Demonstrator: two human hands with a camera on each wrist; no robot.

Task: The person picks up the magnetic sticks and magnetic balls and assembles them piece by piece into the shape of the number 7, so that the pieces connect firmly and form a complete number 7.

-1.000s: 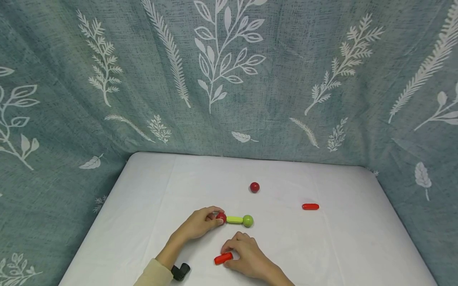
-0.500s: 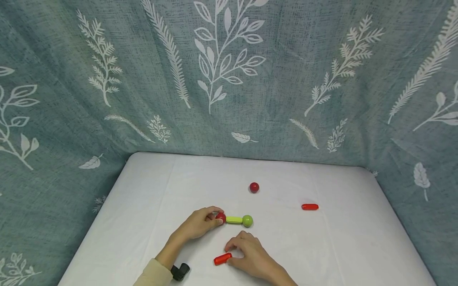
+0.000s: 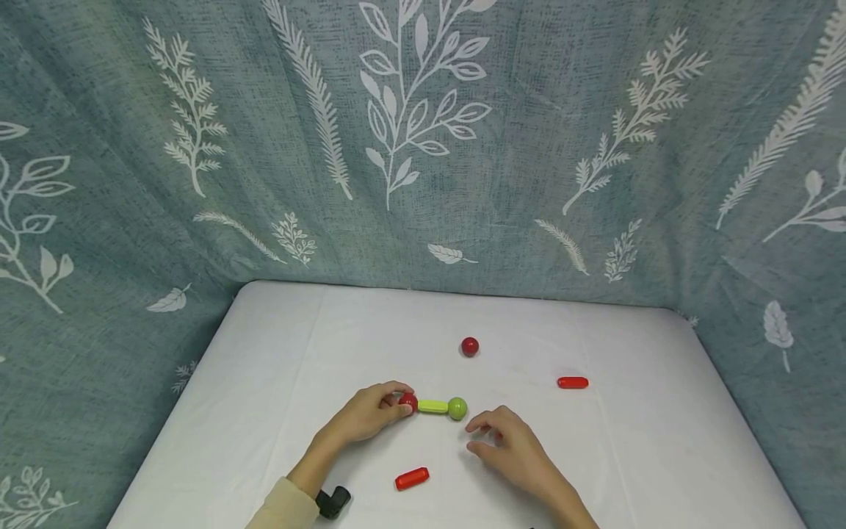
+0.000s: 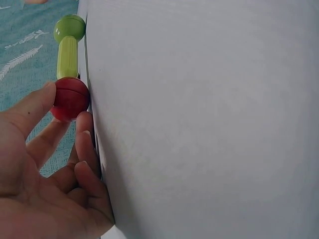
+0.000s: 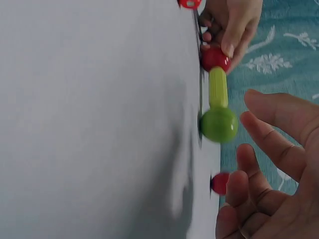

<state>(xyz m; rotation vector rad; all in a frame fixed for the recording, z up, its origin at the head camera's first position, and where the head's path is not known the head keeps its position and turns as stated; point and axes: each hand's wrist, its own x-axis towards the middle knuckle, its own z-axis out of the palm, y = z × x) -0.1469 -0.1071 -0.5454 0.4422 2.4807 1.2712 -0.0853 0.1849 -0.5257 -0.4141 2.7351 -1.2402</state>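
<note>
My left hand [image 3: 370, 413] pinches a red ball [image 4: 71, 98] between thumb and fingertips. A yellow-green rod [image 3: 432, 406] joins that ball to a green ball [image 3: 457, 408], and the piece lies on the white table. To the right of the green ball my right hand [image 3: 514, 450] hovers, thumb and fingers apart with nothing between them; in the right wrist view its fingertips are close to the green ball [image 5: 219, 124]. A loose red rod [image 3: 412, 479] lies nearer the front, between the two forearms.
A second red ball [image 3: 470, 347] sits farther back on the white tabletop [image 3: 357, 323]. Another red rod [image 3: 573, 383] lies to the right. Beside the left sleeve is a black angled object [image 3: 333, 502], partly hidden. A patterned green curtain [image 3: 502, 242] hangs behind the table.
My right hand has let go of the front red rod and moved right and away from me, to near the green ball. The left hand stays on its red ball.
</note>
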